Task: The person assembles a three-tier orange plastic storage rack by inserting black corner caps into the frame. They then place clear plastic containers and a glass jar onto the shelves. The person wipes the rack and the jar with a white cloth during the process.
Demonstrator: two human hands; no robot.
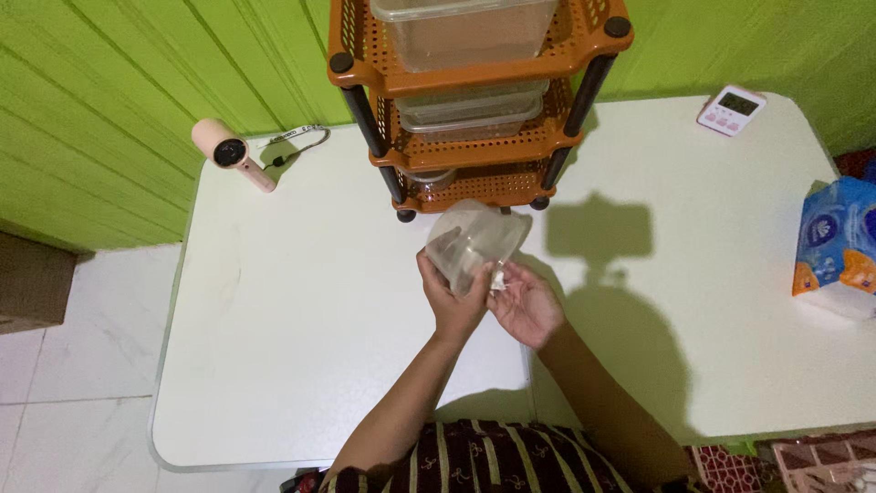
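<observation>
Head cam view: the left hand is wrapped around a clear plastic container, held tipped on its side over the white table, just in front of the orange rack. Looks tilted so the inside faces the right hand, which pinches a small white wad right at its rim. Similar containers sit on the rack shelves. A pink handheld fan, a timer and a tissue pack sit well apart.

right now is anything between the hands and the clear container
Nothing visible. The left hand grips the clear container directly, held above the white table. The right hand presses a small white wad against its rim.
</observation>
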